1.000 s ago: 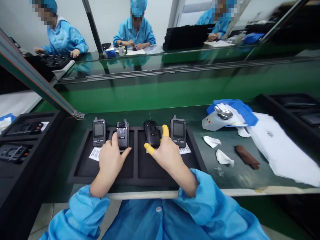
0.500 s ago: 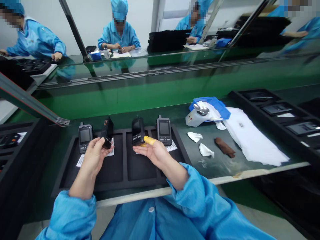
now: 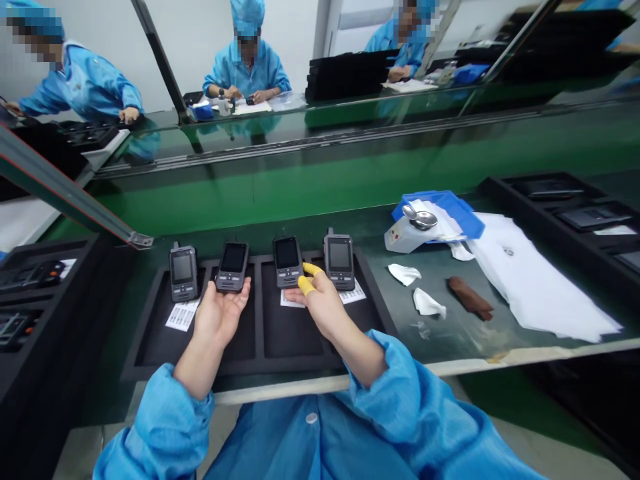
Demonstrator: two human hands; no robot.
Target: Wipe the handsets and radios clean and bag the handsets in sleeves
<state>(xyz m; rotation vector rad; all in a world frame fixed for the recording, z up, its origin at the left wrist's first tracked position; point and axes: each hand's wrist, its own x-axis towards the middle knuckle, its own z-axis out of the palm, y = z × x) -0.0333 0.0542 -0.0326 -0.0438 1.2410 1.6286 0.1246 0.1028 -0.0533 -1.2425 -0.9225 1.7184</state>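
Both middle handsets are flipped since a second ago: they were back-side up then, and now their screens face up like the other two.

So the left hand [image 3: 220, 317] is palm up, fingers loosely curled around the bottom end of the second handset [image 3: 233, 265]. It's more of a cradle than a tight grip. That handset leans at the far end of its slot in the black tray [image 3: 200, 353]. The right hand [image 3: 320, 307] has yellow finger covers [image 3: 306, 285] on thumb and forefinger, and they pinch the lower corner of the third handset [image 3: 287, 260], which sits in the next slot over.

The first handset [image 3: 183, 273] and fourth handset [image 3: 339, 260] stand at the tray's outer slots, nobody touching them. A barcode slip [image 3: 182, 315] lies below the first one.

Off to the right on the green bench [image 3: 380, 233] there's a white dispenser [image 3: 415, 230] with a metal top, two crumpled wipes [image 3: 404, 273], a brown strip [image 3: 469, 298] and a spread of white sheets [image 3: 530, 280]. More black trays [image 3: 575, 207] sit further right.

People in blue coats [image 3: 247, 63] work across the belt.
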